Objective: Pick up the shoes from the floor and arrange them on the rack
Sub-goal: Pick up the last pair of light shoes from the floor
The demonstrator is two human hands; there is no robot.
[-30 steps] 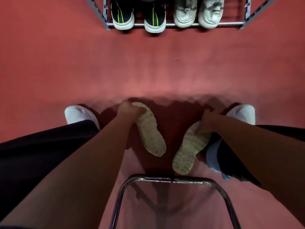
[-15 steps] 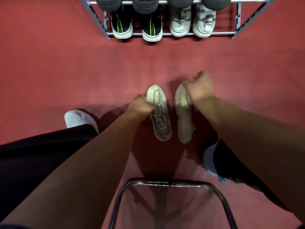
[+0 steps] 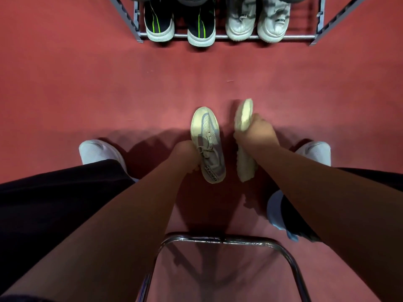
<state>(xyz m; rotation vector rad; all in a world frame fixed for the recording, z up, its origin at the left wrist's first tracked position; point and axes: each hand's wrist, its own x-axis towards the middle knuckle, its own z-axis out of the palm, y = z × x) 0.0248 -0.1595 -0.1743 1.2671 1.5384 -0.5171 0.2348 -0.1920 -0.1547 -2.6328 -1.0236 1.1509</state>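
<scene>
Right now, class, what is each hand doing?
Left hand: grips the upright beige sneaker.
Right hand: grips the other beige sneaker, turned sideways.

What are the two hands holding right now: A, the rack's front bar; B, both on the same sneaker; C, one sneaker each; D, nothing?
C: the left hand grips the upright cream sneaker, and the right hand grips the tipped cream sneaker.

a red floor is carrying a metal rack at its far side. black shoes with green stripes are sitting on the rack's low rail, with white sneakers just beside them on the right. nearer, a left foot and a right foot, both in white shoes, are standing well apart on the floor, and a chrome tube frame is standing nearest.
</scene>
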